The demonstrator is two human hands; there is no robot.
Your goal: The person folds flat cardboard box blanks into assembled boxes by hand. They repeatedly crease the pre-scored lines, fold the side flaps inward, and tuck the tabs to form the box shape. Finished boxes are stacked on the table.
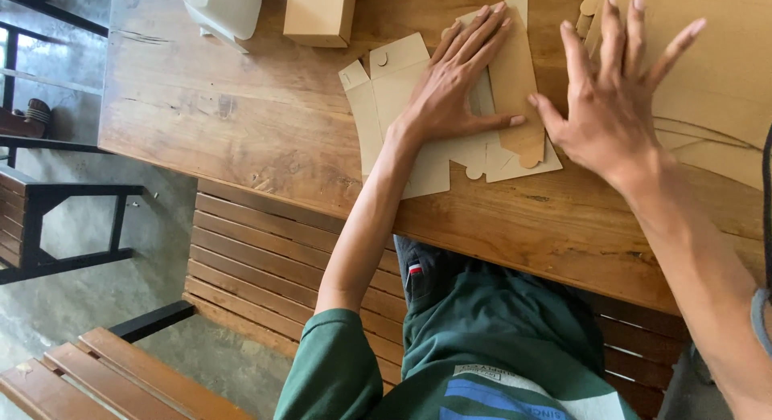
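A flat die-cut cardboard box blank (386,90) lies on the wooden table (241,122). My left hand (458,82) presses flat on it, fingers spread, with a folded brown panel (515,74) under the fingertips. My right hand (611,98) hovers open just right of that panel, fingers apart, holding nothing, over the edge of a stack of flat cardboard blanks (716,74).
A folded brown cardboard box (319,14) and a white plastic object (221,10) stand at the table's far edge. A slatted wooden bench (265,267) runs under me, and a second bench (121,380) sits at lower left. A dark metal chair frame (48,227) stands on the concrete floor.
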